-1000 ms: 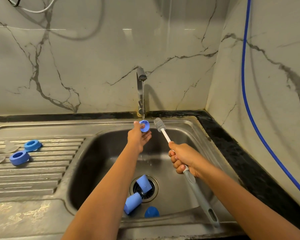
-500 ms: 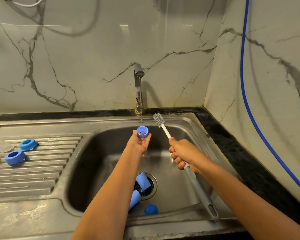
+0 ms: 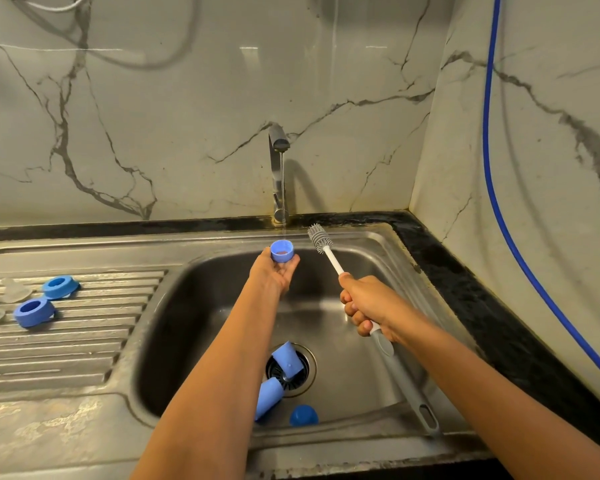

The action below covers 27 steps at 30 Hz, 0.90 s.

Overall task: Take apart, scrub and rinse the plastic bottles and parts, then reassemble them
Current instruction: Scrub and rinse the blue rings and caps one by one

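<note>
My left hand [image 3: 273, 275] holds a small blue cap [image 3: 282, 251] at its fingertips, open side up, under the thin stream from the tap [image 3: 278, 174]. My right hand [image 3: 368, 306] grips the handle of a grey bottle brush [image 3: 318, 239], whose bristle head points up just right of the cap. Two light blue bottle bodies [image 3: 288, 358] [image 3: 268, 396] lie at the drain, and a darker blue dome cap [image 3: 303, 415] sits at the basin's near wall. On the drainboard rest two blue rings [image 3: 60, 286] [image 3: 33, 311] and clear silicone parts [image 3: 13, 289].
The steel sink basin [image 3: 194, 323] sits in a corner of marble walls. A blue hose [image 3: 492, 188] runs down the right wall. The ribbed drainboard [image 3: 70, 348] stretches to the left, with a black counter edge [image 3: 471, 306] on the right.
My left hand has turned the blue cap from facing me to open side up under the water. The brush stays beside it with hardly any shift.
</note>
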Each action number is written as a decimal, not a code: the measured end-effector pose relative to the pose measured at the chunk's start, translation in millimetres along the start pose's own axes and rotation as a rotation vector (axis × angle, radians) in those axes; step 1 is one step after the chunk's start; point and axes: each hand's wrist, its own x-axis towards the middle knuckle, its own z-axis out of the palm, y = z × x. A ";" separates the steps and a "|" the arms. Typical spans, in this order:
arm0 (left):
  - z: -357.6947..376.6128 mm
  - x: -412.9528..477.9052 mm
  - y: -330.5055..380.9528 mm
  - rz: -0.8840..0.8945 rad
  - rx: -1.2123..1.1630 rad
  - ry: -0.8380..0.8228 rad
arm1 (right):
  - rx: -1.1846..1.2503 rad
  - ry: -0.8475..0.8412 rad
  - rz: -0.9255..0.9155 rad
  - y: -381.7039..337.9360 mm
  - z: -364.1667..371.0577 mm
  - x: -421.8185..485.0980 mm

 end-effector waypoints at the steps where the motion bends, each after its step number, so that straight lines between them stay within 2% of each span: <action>1: 1.7 -0.2 1.6 0.009 0.006 -0.007 | -0.007 -0.004 -0.007 0.7 0.5 0.5; 7: -19.5 1.6 -12.6 -0.091 0.002 0.054 | -0.022 -0.016 0.012 5.7 3.5 2.1; 11: -23.2 3.2 -11.1 -0.050 -0.119 0.054 | -0.027 -0.015 0.013 5.5 2.2 3.6; 19: -16.3 -4.7 -9.6 -0.038 -0.047 0.025 | -0.065 -0.026 0.010 6.2 2.1 4.4; 27: -12.9 -6.1 -0.6 -0.090 -0.115 -0.014 | -0.074 -0.023 0.002 7.1 2.2 7.0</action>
